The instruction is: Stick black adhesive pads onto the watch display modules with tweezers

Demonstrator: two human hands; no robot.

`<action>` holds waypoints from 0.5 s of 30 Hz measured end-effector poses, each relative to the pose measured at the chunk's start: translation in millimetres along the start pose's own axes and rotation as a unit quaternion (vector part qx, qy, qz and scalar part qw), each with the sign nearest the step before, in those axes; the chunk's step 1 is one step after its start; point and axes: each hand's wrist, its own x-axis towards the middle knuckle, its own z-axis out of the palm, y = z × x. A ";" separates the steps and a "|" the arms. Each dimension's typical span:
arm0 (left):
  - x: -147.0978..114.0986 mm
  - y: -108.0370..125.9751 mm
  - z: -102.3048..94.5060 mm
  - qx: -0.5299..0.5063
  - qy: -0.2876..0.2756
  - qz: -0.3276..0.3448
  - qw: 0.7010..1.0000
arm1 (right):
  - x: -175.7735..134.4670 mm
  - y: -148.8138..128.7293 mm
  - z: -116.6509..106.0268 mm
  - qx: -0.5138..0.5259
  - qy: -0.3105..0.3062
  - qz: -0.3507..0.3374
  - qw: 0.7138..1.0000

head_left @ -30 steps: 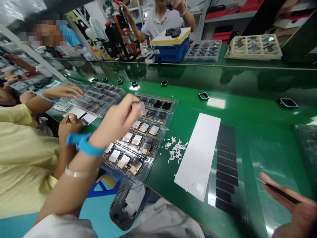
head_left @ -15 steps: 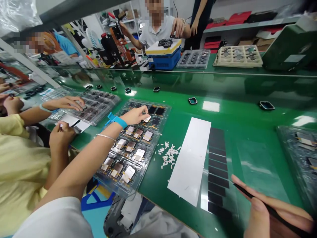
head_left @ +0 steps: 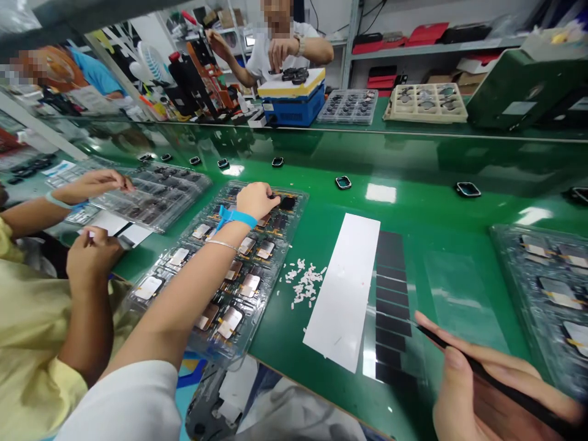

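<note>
Your right hand grasps tweezers, long axis slanting, tips pointing far-left to the black strips. Your left hand is over the tray; its grip cannot be determined.

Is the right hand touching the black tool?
Touching. The head view shows the right hand with the black tool lying against it, between thumb and fingers.

Gleams green across the bench, with white patches of reflected light. Rises behind to a raised ledge, then to metal shelving against a pale wall, with a fan at left.
</note>
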 end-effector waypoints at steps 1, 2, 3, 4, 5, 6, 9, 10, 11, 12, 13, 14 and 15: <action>-1.8 2.7 -1.2 -0.016 0.006 0.003 1.000 | 0.9 -2.1 1.3 -0.012 -0.010 -0.003 1.000; -5.7 5.5 -3.7 -0.037 0.007 0.010 0.999 | 1.9 -3.2 1.7 -0.013 -0.021 -0.010 1.000; -12.3 8.3 -7.3 -0.063 0.002 0.023 0.998 | 3.2 -3.4 1.5 -0.003 -0.035 -0.015 0.999; -22.1 11.4 -11.9 -0.093 -0.011 0.040 0.995 | 4.9 -3.1 0.7 0.014 -0.053 -0.012 0.998; -35.6 14.6 -17.3 -0.125 -0.030 0.060 0.990 | 6.7 -2.7 -0.4 0.026 -0.074 -0.009 0.997; -52.8 18.0 -23.2 -0.156 -0.054 0.080 0.983 | 8.7 -2.7 -1.5 0.027 -0.098 -0.007 0.995; -121.8 29.4 -39.6 -0.237 -0.119 0.127 0.956 | 13.8 -8.3 -2.2 -0.026 -0.193 -0.019 0.981; -147.1 33.5 -43.2 -0.291 -0.151 0.145 0.933 | 14.7 -12.3 -0.7 -0.039 -0.225 -0.036 0.973; -171.3 37.6 -45.1 -0.332 -0.176 0.155 0.914 | 15.3 -17.1 1.8 -0.044 -0.258 -0.053 0.964; -193.3 41.6 -45.0 -0.361 -0.190 0.156 0.900 | 15.4 -22.2 5.2 -0.039 -0.288 -0.068 0.954; -212.1 45.3 -43.0 -0.387 -0.204 0.149 0.887 | 15.3 -27.4 9.2 -0.031 -0.313 -0.085 0.945; -227.2 48.7 -38.9 -0.419 -0.215 0.138 0.872 | 15.0 -32.1 13.6 -0.025 -0.330 -0.106 0.938; -238.6 51.7 -33.2 -0.453 -0.226 0.122 0.854 | 14.6 -36.1 17.8 -0.026 -0.341 -0.128 0.931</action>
